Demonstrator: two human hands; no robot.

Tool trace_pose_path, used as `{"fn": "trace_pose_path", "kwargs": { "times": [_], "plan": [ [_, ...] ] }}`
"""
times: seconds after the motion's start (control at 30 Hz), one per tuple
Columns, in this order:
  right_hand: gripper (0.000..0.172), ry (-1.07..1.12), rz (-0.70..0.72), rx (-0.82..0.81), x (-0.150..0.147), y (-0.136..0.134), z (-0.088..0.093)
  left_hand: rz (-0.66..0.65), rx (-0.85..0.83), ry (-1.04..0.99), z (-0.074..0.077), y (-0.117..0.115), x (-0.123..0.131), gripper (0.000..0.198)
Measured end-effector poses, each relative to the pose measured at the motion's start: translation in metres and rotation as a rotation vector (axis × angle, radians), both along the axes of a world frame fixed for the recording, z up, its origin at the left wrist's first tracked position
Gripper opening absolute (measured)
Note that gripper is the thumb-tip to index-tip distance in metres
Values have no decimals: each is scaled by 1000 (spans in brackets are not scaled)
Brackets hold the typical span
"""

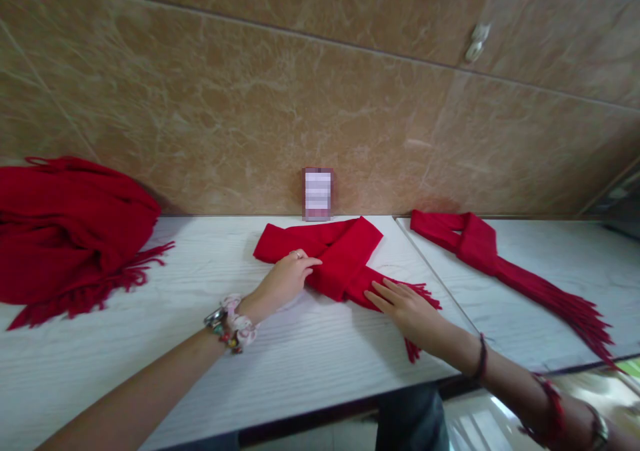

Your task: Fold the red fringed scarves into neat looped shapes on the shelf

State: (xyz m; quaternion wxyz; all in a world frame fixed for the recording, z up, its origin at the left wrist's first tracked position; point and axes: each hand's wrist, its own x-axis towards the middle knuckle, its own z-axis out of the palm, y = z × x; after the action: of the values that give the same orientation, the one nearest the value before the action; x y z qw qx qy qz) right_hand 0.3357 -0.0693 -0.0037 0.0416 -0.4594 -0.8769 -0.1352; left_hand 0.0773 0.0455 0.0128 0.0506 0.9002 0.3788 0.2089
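Note:
A red fringed scarf (350, 254) lies folded and crossed over itself on the white table (200, 384), its fringe toward the right. My left hand (289, 274) rests on the left part of the crossing, thumb and fingers near each other at the cloth's lower edge; whether they pinch the cloth is hidden. My right hand (405, 304) lies palm down on the scarf's tail near the fringe, with its fingers spread and extended.
A heap of red fringed cloth (75, 231) sits at the left. Another red scarf (477, 237), looped with its tail stretched out, lies on the right. A small card-like object (318, 194) stands against the brown marbled wall (225, 117).

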Motion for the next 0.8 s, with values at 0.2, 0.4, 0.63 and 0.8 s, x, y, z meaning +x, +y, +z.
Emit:
{"fn": "trace_pose_path", "kwargs": {
  "times": [0.2,0.4,0.63,0.8],
  "plan": [
    [48,88,39,31,1,6,5,3,-113,-27,-2,-8,0,35],
    [37,119,184,67,6,13,26,50,-209,-44,9,2,-3,33],
    [35,119,294,89,6,-5,23,41,-235,-8,3,-1,-4,35],
    [35,151,263,90,-5,-11,7,-59,-72,86,-1,-20,3,45]
  ]
}}
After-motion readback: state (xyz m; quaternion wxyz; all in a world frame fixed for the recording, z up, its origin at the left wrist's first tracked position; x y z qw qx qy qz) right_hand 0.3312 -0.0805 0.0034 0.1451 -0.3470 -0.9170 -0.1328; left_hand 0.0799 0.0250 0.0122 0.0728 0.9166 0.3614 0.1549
